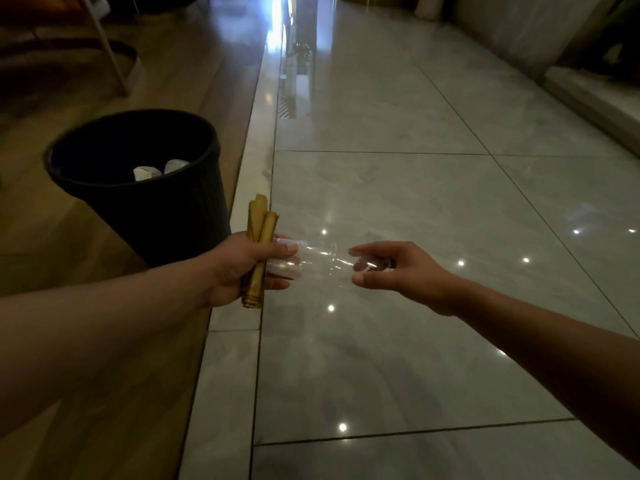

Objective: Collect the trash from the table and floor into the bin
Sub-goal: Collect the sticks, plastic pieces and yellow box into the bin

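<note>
Bin [145,202]: black, fine vertical ribbing on the outer wall. Two pieces of trash [160,169] inside it: white. Rolled paper [259,237]: yellow-gold, darker printed band at its lower end. Plastic cup [322,259]: clear, colourless, with white glints. Floor tiles [415,209]: pale grey, faint marbling, dark grout lines. Wood flooring [114,393]: warm brown.

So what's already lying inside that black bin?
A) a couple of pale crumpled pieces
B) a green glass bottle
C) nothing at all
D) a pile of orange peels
A: two pale crumpled pieces show at the bottom of the black bin, which stands on the wooden floor.
</note>
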